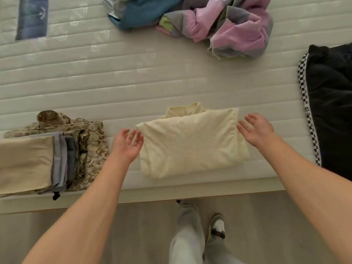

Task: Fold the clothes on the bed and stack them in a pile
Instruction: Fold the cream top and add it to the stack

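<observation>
A cream knitted top [192, 143] lies folded into a rough square near the front edge of the white quilted bed [133, 79]. My left hand [128, 144] hovers at its left edge, palm turned inward, fingers relaxed and holding nothing. My right hand [256, 129] is at the top's right edge, fingers spread and empty. To the left sits a pile of folded clothes [49, 157]: a beige piece on top, grey-lilac pieces under it, and a camouflage garment at the bottom.
A crumpled pink, grey and green garment [234, 25] and a blue one [144, 12] lie at the far side of the bed. Black trousers with a checkered stripe [327, 103] lie at the right. The floor and my legs are below the bed's edge.
</observation>
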